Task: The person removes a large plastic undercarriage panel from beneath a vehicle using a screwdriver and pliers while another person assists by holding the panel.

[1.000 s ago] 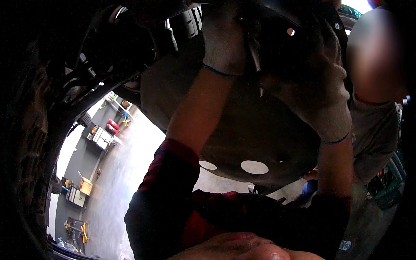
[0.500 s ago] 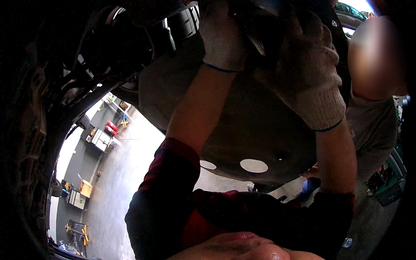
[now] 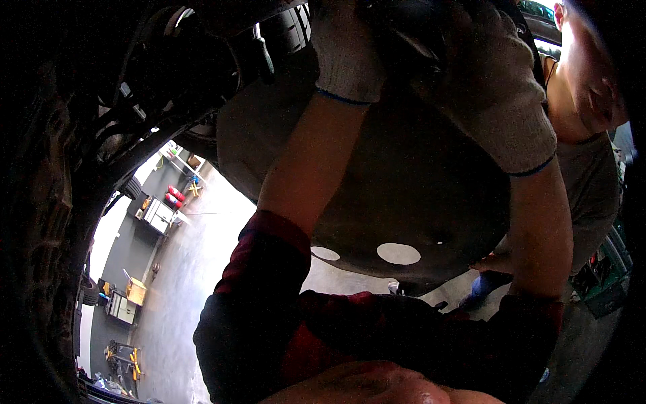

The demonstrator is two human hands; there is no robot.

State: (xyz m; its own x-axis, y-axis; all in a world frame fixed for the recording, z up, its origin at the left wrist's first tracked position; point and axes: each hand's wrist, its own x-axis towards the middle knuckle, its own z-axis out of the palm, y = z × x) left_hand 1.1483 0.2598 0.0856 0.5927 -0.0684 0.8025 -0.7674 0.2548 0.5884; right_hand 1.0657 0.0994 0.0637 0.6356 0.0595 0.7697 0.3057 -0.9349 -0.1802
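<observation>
Both my hands are raised in off-white knit gloves with blue cuffs, under the dark underside of a vehicle. My left hand (image 3: 348,57) reaches to the top edge, its fingers lost in shadow. My right hand (image 3: 494,91) is closed with bent fingers around something too dark to make out. Between them is a dark part (image 3: 417,44) with a shiny edge. Below and behind the hands hangs a large dark underbody panel (image 3: 404,182), curved at its lower edge, with two round holes showing the pale floor.
A person (image 3: 582,182) stands close on the right. Dark suspension parts (image 3: 134,101) and a tyre (image 3: 291,32) are at upper left. Beyond lie a pale floor (image 3: 175,289), red cylinders (image 3: 175,196), cabinets (image 3: 159,215) and a yellow-and-black stand (image 3: 124,360). A green crate (image 3: 602,286) stands at right.
My right hand and forearm have shifted right and slightly up. The left hand has barely moved. The person on the right leans further in, and the panel's holes sit slightly further right.
</observation>
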